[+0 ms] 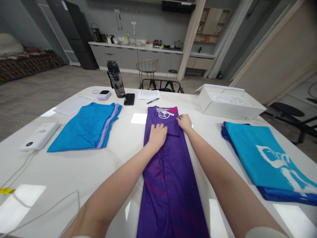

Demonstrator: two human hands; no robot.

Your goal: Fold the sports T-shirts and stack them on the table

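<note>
A purple shirt [173, 175] lies in a long narrow strip down the middle of the white table, with a white round logo and a pink and grey patch at its far end. On top of that end rests a folded-over purple flap. My left hand [158, 137] lies on the cloth just below the logo, fingers slightly bent and a little apart, pressing down. At the flap's right edge, my right hand [184, 122] pinches the purple fabric between thumb and fingers.
Folded blue and lilac clothes [79, 127] lie left, turquoise and navy ones [267, 158] right. Around them are a white box [230, 105], black bottle [116, 81], phone [129, 99], pen [153, 100], paper [148, 94], lilac device [104, 95] and white power bank [38, 136] with cable.
</note>
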